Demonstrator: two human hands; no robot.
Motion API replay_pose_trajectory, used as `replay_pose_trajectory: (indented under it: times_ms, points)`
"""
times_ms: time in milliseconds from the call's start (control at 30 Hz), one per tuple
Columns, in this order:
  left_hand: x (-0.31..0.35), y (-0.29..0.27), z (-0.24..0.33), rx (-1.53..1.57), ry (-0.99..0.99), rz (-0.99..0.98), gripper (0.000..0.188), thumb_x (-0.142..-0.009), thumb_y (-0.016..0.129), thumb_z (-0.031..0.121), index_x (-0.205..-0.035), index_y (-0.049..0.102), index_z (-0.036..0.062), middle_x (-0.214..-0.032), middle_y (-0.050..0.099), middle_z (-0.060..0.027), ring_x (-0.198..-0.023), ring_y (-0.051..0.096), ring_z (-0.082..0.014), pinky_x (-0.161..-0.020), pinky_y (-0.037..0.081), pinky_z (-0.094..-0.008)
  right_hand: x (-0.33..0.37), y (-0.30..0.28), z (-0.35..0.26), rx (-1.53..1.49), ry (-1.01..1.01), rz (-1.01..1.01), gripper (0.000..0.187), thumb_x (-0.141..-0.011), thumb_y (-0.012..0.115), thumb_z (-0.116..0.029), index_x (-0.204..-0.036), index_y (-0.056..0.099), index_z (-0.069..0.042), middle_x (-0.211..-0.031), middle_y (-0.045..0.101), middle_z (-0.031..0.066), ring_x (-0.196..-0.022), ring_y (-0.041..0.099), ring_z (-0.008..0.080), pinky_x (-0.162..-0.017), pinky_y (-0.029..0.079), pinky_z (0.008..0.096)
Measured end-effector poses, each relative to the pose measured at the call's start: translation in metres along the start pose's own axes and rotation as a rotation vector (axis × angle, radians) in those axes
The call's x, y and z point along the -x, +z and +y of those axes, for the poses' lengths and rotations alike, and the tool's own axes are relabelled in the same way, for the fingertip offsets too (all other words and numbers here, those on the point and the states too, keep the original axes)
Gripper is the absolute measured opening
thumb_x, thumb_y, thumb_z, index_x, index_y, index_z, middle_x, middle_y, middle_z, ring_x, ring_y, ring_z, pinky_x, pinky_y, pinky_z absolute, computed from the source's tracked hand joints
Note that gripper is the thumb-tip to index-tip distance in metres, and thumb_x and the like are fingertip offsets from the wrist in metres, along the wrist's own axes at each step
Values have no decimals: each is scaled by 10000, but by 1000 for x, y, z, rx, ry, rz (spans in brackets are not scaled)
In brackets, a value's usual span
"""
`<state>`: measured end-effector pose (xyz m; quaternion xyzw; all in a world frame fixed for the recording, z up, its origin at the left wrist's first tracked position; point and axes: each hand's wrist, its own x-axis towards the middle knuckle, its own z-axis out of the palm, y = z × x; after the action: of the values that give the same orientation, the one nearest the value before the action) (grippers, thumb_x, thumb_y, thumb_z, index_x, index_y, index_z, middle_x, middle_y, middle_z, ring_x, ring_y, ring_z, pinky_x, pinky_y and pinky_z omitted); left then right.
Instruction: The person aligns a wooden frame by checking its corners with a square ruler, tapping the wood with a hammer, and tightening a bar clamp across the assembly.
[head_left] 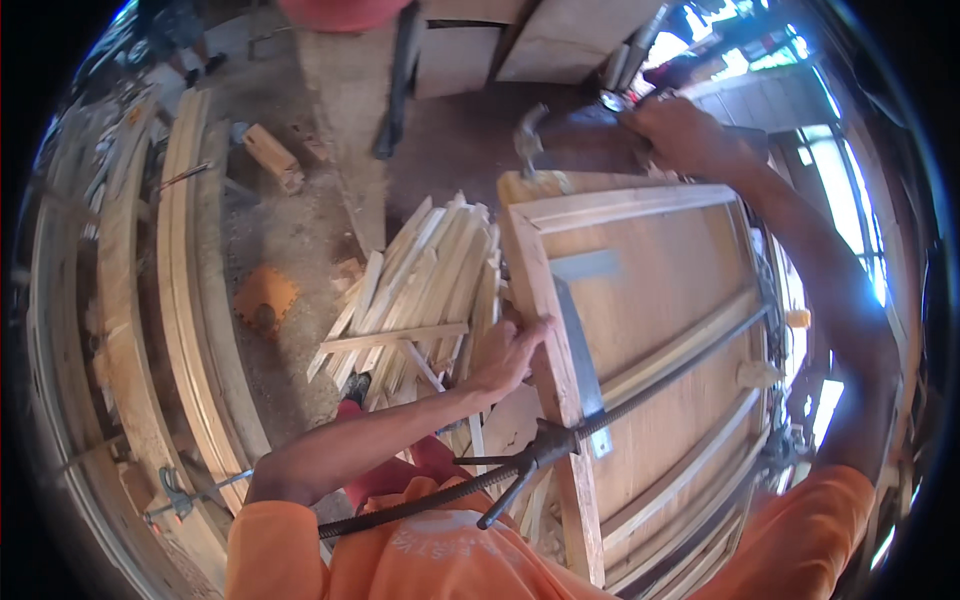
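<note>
A wooden frame (549,330) stands around a plywood panel (660,270) in front of me, on the right of the head view. My left hand (507,362) grips the frame's left side, fingers and thumb against its edge. Raised beyond the far right corner, my right hand (680,132) is closed in a fist around a claw hammer. The hammer's metal head (529,138) is at the frame's far left corner; its handle is hard to make out against the dark background. A bar clamp (552,443) with a ridged rod crosses the frame. On the panel lies an L-shaped metal square (580,335).
Several thin wood strips (420,280) are piled left of the frame. Long boards (180,270) run along the left side, with another clamp (178,495) on them. A wood block (272,157) and an orange mat piece (266,300) lie on the floor. Another person's legs (190,55) show far left.
</note>
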<state>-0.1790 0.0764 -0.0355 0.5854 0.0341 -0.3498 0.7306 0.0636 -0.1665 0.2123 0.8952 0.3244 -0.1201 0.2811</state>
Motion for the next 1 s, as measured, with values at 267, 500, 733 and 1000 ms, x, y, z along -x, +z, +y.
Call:
replay_pose_trajectory:
  times_ms: [267, 500, 733, 1000]
  points:
    - [3, 9, 1, 78, 111, 35, 583, -1032, 656, 491, -1193, 639, -69, -976, 665, -71, -888, 569, -129, -804, 463, -305, 1, -23, -8, -62, 510, 251, 357, -853, 635, -43, -1210, 648, -29, -1051, 697, 223, -1035, 696, 419, -909, 569, 538]
    - [6, 1, 7, -36, 70, 34, 564, -1011, 675, 503, -1129, 656, -48, -914, 666, -52, -817, 576, -135, -753, 461, -291, -25, -38, 30, 86, 49, 86, 393, -756, 750, -75, -1135, 714, 20, -1004, 737, 239, -980, 733, 426, -886, 595, 498]
    - [0, 0, 2, 18, 89, 18, 544, -1010, 683, 492, -1134, 654, -38, -935, 672, -48, -799, 591, -118, -704, 478, -295, 20, -10, -5, 131, 80, -262, 388, -785, 718, -88, -1160, 701, 7, -1025, 738, 216, -1016, 733, 397, -899, 584, 489]
    - [5, -8, 27, -54, 21, -76, 557, -1021, 666, 480, -1121, 661, -68, -925, 702, -114, -832, 710, -181, -692, 584, -334, 74, 7, 17, 6, 471, 224, 435, -832, 686, -68, -1261, 653, -1, -1025, 713, 257, -996, 685, 448, -900, 545, 523]
